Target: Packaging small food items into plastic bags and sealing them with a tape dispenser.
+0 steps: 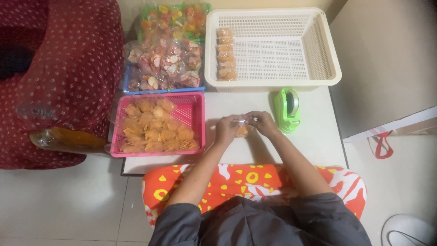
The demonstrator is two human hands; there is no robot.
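**Two hands, one small packet of orange crackers**

Two hands meet at the middle of the white tabletop [314, 136], where you hold a small clear packet of orange crackers [242, 130] between them. Your left hand [226, 129] pinches the packet's left side, your right hand [262, 123] its upper right; each grip is narrow, closed on the plastic. The packet hangs just above the tabletop, close to your body and in front of the orange patterned cushion [255, 180] on your lap.

Just beside your right hand stands a green tape dispenser [287, 109], upright on the tabletop and apart from your fingers. Beyond it, at the far edge, sits a large cream plastic basket [327, 50]; a single column of finished orange packets [226, 54] lies along its left wall, and the remainder of its floor shows bare mesh.

To your left, a pink basket [195, 102] holds a loose heap of orange crackers [154, 130] in a clear bag, near your left hand but not touching it. Behind the pink basket a blue tray [136, 89] carries bags of pink-and-white crackers [166, 64], and farther back a green tray [145, 11] holds bags of mixed coloured crackers [175, 18].

At the far left, a dark red dotted cloth [73, 68] drapes over a bulky shape, with a clear bag of orange contents [63, 139] tucked beneath it. A white bag with red handles [384, 136] stands on the floor to your right.
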